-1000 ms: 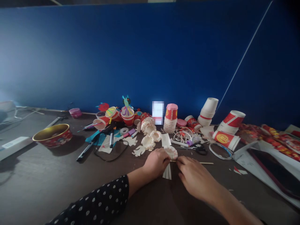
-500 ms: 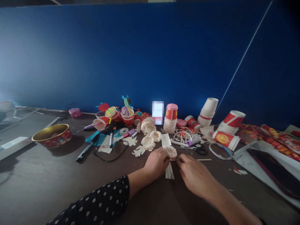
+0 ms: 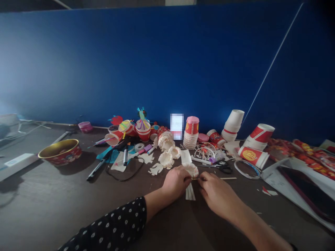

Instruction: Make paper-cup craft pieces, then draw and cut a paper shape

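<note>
Low over the table, my hands are close together at a cut paper cup [image 3: 192,170], whose rim side is a ring of curled strips. Several straight paper strips [image 3: 190,192] fan out below it toward me. My left hand [image 3: 176,181] is closed, its fingertips pinching at the cup's near left side; they partly hide what they grip. A thin pale stick [image 3: 228,178] runs sideways through the fingers of my right hand [image 3: 216,190], which is closed on it. Its tip shows in the gap between both hands, against the strips.
Behind my hands lie curled cut cups [image 3: 166,158], paper scraps [image 3: 156,169] and black scissors [image 3: 225,167]. Stacked cups [image 3: 190,139] stand farther back. A marker [image 3: 125,156] and a red-gold bowl [image 3: 61,153] are left; a phone [image 3: 306,188] lies right, before the blue partition [image 3: 167,62].
The whole view has shifted slightly, moving everything a little right and down. Both hands keep nearly the same pose at the cut cup and stick.
</note>
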A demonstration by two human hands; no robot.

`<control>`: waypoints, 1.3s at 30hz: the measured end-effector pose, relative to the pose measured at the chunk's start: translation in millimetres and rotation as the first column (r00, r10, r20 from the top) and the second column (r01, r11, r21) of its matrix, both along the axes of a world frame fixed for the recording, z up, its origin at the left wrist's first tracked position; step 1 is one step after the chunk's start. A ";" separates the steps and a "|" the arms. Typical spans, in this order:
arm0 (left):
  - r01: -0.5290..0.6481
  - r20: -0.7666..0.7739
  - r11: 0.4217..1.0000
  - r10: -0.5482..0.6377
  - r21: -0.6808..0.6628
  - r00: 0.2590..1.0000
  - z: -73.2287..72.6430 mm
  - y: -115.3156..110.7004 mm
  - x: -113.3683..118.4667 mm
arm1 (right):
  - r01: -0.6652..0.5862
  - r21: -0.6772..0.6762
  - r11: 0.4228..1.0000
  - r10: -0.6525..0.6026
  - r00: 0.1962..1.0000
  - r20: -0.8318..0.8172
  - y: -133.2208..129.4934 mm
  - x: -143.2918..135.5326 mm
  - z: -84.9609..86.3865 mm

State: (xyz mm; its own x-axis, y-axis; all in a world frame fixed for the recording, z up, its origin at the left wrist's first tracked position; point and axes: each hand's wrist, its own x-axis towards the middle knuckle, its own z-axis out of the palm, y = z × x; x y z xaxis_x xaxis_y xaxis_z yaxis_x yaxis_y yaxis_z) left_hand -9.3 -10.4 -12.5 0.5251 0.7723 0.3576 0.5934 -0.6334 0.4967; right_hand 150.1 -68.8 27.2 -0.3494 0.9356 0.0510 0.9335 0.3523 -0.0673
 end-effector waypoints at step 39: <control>-0.017 0.001 1.000 0.017 -0.001 1.000 -2.8 -0.6 -1.3 | 0.102 0.180 0.978 -0.077 0.988 -0.137 25.0 27.3 -2.3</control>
State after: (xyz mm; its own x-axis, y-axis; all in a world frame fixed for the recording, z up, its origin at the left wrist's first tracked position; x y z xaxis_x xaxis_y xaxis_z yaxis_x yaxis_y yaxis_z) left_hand -10.6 -11.0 -15.3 0.5116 0.7815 0.3571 0.6036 -0.6227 0.4979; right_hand 177.4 -43.8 24.8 -0.2439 0.9326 0.2660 0.9496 0.2854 -0.1299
